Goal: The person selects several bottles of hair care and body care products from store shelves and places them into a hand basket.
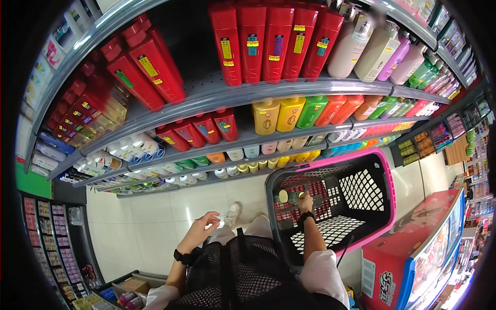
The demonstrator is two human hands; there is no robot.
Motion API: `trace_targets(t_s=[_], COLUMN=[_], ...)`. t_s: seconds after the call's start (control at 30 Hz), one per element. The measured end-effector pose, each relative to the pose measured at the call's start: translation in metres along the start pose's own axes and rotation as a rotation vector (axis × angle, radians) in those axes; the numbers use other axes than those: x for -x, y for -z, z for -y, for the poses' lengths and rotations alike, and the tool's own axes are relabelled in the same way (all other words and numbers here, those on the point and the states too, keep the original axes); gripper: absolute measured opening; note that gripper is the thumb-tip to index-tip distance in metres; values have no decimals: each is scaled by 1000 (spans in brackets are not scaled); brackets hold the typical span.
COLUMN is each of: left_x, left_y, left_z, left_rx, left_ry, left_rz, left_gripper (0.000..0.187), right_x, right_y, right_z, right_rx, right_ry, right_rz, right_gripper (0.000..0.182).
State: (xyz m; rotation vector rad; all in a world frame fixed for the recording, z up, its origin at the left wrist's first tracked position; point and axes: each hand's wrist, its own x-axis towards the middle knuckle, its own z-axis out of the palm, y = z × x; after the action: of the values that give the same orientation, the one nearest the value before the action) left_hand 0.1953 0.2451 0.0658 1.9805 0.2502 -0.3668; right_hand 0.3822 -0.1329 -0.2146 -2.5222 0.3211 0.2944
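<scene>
My right hand (306, 202) reaches down into a black shopping basket (386, 188) with a pink rim. Its fingers are closed round the top of a small jar with a pale lid (301, 195). Beside it in the basket stands another jar with a cream lid (283, 196). What is on the jars' sides is too small to read. My left hand (200, 230) hangs in front of my body, fingers apart and loosely bent, holding nothing. A dark watch or band sits on each wrist.
Ahead, a store shelf (227, 98) carries red bottles (253, 46), yellow bottles (291, 114) and pump bottles (351, 44). To the right stands a red freezer chest (408, 227) with a blue edge. Boxes and goods (129, 287) lie at lower left. Pale floor tiles (139, 217) run below the shelf.
</scene>
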Motion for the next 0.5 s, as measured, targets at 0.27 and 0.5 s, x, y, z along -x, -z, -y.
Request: trace_targets(t_s=[0.27,0.5], left_x=[11,10], left_y=[-4,-8], left_z=[7,8], left_rx=[-19,8], left_ry=[-2,5], left_rz=[-41,-43], left_gripper=[28,28], right_x=[-1,6], right_y=[-15,-13], right_z=[28,36], right_rx=[-110,-122], right_ry=[70,69], right_rz=[9,23], right_gripper=[42,42])
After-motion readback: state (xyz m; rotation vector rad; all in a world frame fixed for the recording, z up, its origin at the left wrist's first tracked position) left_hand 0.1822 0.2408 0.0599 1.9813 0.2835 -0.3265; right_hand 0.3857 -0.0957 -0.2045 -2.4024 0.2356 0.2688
